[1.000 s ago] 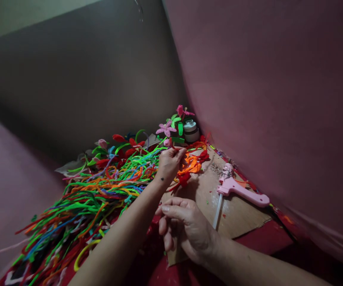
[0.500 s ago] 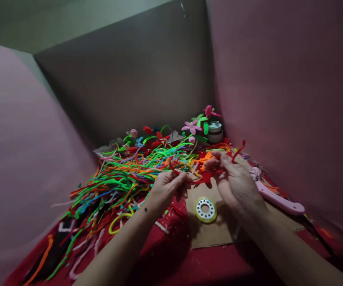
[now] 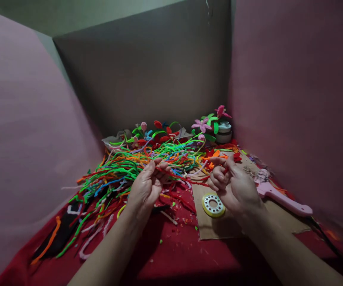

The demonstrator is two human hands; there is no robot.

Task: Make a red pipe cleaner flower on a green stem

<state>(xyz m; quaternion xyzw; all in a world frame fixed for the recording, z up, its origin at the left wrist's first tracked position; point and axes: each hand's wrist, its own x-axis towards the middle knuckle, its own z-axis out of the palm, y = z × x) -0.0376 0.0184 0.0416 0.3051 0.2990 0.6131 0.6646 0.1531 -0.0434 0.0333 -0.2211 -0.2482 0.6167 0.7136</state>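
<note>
A red pipe cleaner (image 3: 197, 183) stretches between my two hands above the work surface. My left hand (image 3: 146, 186) has its fingers closed on one end, in front of a tangled pile of coloured pipe cleaners (image 3: 122, 165). My right hand (image 3: 238, 186) is curled around the other end, its fingertips pointing left; part of the red piece is hidden inside that hand. Below and between the hands, a tape roll (image 3: 205, 204) with a holed white core lies on a cardboard sheet (image 3: 205, 231).
A pink glue gun (image 3: 287, 201) lies right of my right hand, its dark cord trailing off. Behind the pile stand pipe-cleaner flowers (image 3: 201, 126) and a small white pot (image 3: 224, 133). Red cloth (image 3: 171, 254) with fuzz scraps covers the table. Pink walls (image 3: 296, 99) rise on both sides.
My hands have moved farther apart, and the red pipe cleaner between them is now drawn out longer. The whole view has shifted slightly, so the scene sits farther right.
</note>
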